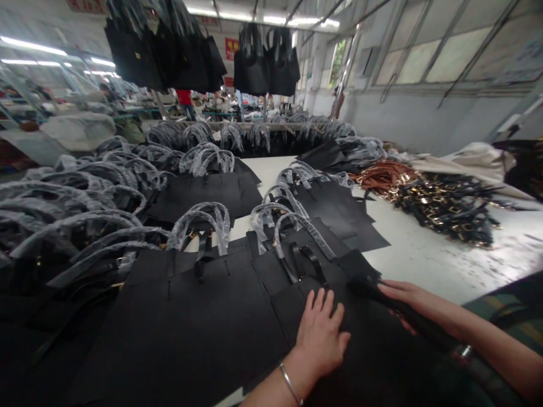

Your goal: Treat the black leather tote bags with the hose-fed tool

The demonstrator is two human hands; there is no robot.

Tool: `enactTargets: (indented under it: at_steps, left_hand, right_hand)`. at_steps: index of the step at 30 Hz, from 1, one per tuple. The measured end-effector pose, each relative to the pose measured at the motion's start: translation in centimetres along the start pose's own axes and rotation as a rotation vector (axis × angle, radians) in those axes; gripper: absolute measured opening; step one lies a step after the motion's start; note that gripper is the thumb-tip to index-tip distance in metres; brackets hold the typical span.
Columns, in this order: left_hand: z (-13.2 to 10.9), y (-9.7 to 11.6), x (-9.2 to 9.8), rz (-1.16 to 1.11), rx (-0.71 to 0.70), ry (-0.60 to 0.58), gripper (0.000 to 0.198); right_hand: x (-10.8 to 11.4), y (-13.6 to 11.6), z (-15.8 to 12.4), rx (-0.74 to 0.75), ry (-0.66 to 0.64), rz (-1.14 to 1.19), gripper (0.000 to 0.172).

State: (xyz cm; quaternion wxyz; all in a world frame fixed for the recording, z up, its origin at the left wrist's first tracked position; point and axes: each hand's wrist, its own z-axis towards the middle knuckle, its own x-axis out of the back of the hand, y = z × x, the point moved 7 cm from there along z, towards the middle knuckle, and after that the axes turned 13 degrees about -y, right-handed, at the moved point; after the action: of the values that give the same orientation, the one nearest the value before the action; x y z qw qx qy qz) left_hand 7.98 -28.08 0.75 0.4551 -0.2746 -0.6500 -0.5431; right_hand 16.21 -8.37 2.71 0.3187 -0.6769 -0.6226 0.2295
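My left hand [321,333] lies with spread fingers on a flat black bag [297,308], just below its dark strap tab [313,263]. At the right, my right hand [401,299] is closed on the edge of another black bag [360,282], thumb on top and the other fingers mostly hidden beneath. Clear plastic wraps the bag handles [284,220] behind my left hand. Beside it on the left lies a wide black bag [203,316] with wrapped handles [201,220]. A shiny metal piece [465,351] shows near my right forearm.
More black bags [80,226] with wrapped handles crowd the left. On the white table [424,265] lie black straps with gold hardware [449,209] and brown straps [388,176]. Bags [267,65] hang overhead at the back. A person in red [185,100] is far off.
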Motion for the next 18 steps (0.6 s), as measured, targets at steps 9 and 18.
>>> enactTargets:
  at_steps: [9, 18]
  left_hand:
    - [0.2, 0.3, 0.0, 0.038, 0.031, -0.025, 0.059]
    - [0.1, -0.1, -0.2, -0.033, 0.029, 0.046, 0.051]
  right_hand:
    - [-0.3, -3.2, 2.4, 0.181, 0.11, 0.017, 0.055]
    - [1.0, -2.4, -1.0, 0.215, 0.147, 0.002, 0.06]
